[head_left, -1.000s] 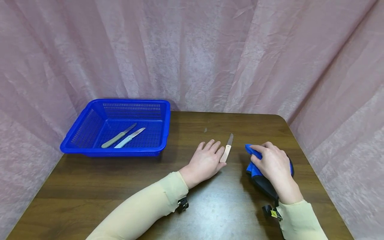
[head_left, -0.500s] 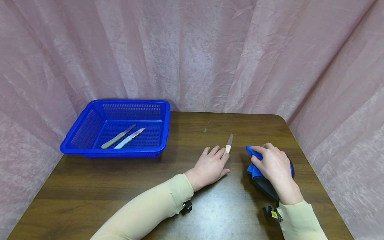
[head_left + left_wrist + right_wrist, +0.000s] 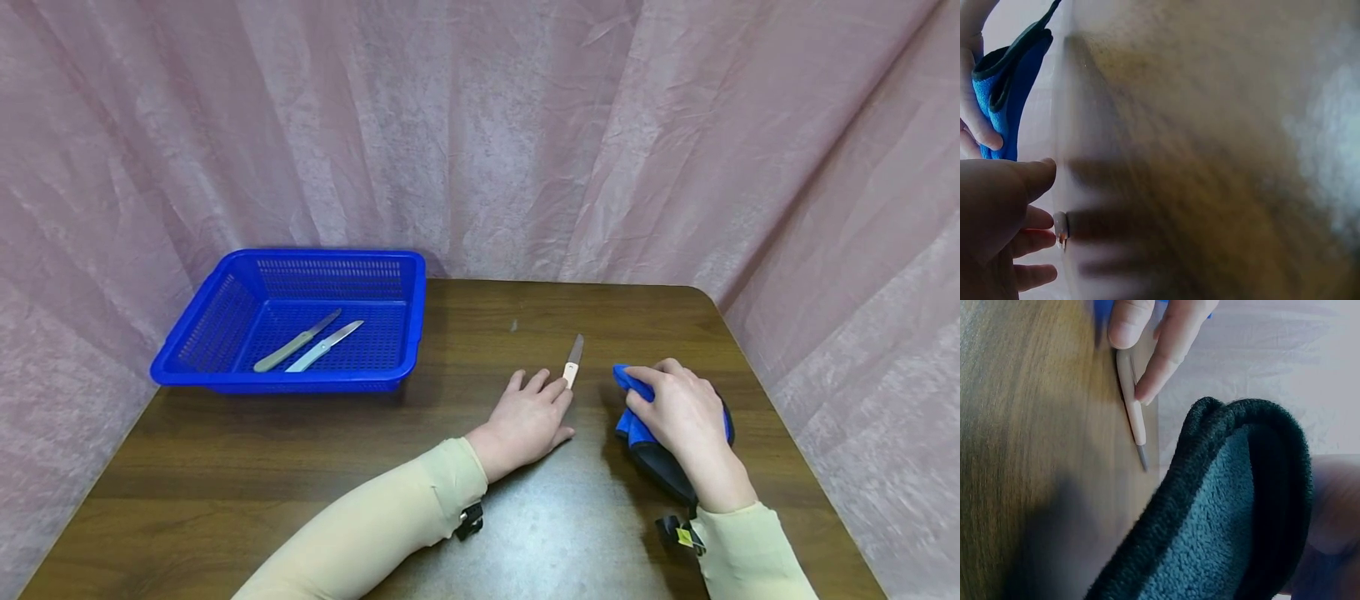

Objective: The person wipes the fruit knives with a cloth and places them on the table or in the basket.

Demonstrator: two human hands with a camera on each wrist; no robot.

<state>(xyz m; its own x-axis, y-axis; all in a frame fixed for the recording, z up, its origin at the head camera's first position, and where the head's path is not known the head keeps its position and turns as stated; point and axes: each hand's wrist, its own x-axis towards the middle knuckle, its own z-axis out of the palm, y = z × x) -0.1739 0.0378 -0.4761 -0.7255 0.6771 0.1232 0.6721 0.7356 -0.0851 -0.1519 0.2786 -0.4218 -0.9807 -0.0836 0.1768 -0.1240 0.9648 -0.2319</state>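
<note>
The cloth is blue with black edging, the loose knife peach-handled, the basket deep blue, one handle inside grey-green, another handle pale blue, the tabletop grained brown, the curtain pink.

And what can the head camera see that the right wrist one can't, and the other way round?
Only the head view: a green-handled knife and a blue-handled knife in the blue basket, plus the left sleeve. The blue bit topping the right wrist view is too cut off to name.

Only the right wrist view: the cloth's fuzz up close, and more of the pale-handled knife's handle.

Both: the left hand at that knife, the right hand with the cloth, table and curtain.
</note>
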